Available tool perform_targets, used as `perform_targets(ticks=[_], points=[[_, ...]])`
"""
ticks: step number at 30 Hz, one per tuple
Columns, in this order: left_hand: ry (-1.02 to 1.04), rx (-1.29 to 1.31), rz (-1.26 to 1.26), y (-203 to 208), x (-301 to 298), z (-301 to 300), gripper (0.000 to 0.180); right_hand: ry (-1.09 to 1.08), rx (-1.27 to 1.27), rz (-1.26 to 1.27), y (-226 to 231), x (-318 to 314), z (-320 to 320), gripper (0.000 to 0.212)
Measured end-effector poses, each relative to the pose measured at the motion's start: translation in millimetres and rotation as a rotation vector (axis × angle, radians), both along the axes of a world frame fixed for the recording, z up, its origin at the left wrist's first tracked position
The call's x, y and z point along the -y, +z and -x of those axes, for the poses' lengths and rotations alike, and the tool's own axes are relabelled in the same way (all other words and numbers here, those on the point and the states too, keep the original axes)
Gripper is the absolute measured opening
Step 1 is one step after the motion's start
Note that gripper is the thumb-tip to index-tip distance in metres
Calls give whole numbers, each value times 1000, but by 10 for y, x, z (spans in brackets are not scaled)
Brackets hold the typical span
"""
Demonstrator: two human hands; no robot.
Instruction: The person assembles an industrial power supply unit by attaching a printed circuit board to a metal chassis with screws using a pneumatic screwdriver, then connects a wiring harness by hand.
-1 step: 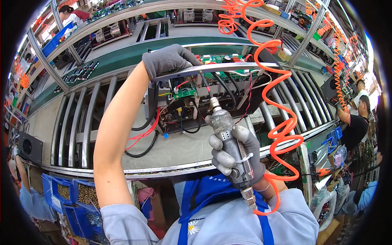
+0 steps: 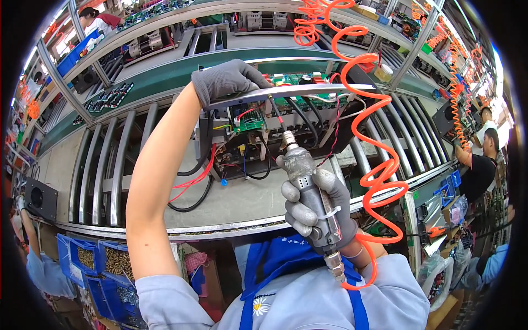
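Head view: right hand (image 2: pixel 316 206) gripping pneumatic screwdriver (image 2: pixel 304 176), left hand (image 2: pixel 225 81) clasping metal frame (image 2: pixel 308 91).

- We see a long conveyor line (image 2: pixel 110 165) of grey metal rollers, edged in green.
- Beyond it run further benches (image 2: pixel 220 33) loaded with parts.
- Blue bins (image 2: pixel 104 264) of small hardware sit lower left.
- Orange coiled hoses (image 2: pixel 456 71) hang at the right, where other workers (image 2: pixel 478 165) stand.
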State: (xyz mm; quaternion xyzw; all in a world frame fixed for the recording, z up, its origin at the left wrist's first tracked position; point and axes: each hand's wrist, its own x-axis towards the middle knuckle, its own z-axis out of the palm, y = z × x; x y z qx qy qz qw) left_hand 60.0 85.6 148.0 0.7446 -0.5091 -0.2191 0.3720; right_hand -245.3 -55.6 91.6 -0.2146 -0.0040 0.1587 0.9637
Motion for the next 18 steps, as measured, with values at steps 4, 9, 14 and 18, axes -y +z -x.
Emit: perform_targets(ticks=[4,9,14,18], points=[[-24,-15,36,10,-12,22,35,14,-2,58,-6,21,10,46],[15,-87,18,30,34,67,35,-7,10,234,72,82,65,55],[17,7,43,4,-20,129,41,-44,-76,371,128,567,436,57],[61,74,57,70,12,205,42,-330,-59,235,-136,1424,1013,63]])
